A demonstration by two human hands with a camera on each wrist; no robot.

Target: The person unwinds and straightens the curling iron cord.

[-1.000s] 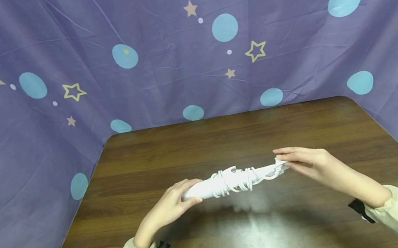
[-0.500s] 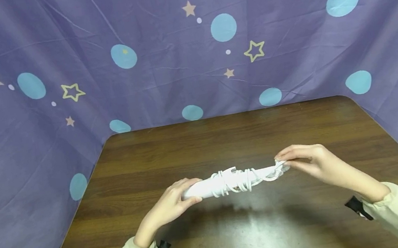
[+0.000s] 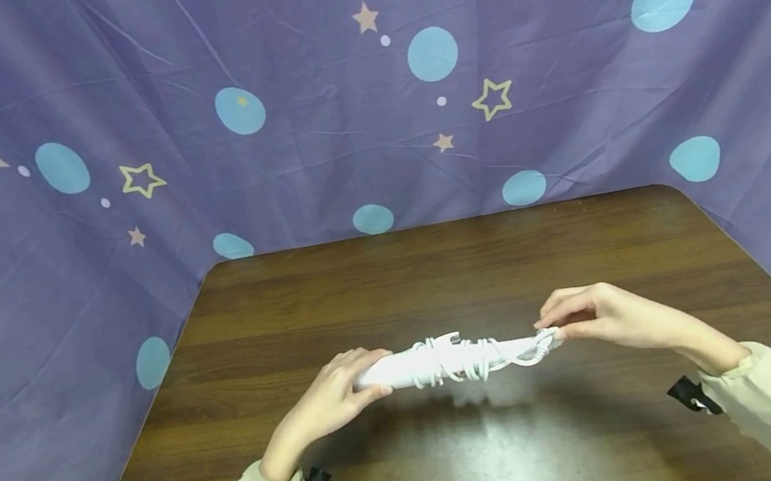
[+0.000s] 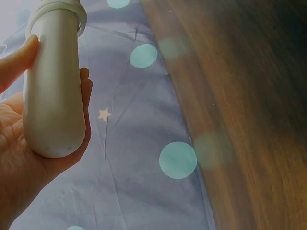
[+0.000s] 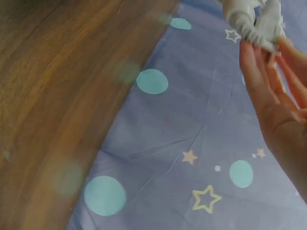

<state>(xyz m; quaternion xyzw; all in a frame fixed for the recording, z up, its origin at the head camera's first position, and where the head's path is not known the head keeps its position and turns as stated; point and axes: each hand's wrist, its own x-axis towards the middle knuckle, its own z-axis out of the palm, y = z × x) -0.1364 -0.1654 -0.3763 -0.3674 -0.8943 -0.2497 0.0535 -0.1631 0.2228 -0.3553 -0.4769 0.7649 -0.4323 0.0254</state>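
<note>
A long white device (image 3: 402, 367) with its white cord (image 3: 470, 357) wound round its middle is held level just above the brown wooden table (image 3: 434, 275). My left hand (image 3: 336, 397) grips its rounded left end (image 4: 53, 96), thumb on one side and fingers on the other. My right hand (image 3: 608, 317) pinches the right end (image 5: 252, 21), where the cord leaves the device (image 3: 541, 343). Both wrists show cream sleeves.
A purple cloth (image 3: 311, 120) with blue dots and stars hangs behind the table and down both its sides. The table's left edge (image 3: 158, 400) and right edge (image 3: 762, 264) border the cloth.
The right end of the device has dropped a little, so it now lies level. My right hand came down with it and its fingers curled tighter. The left hand has barely moved.
</note>
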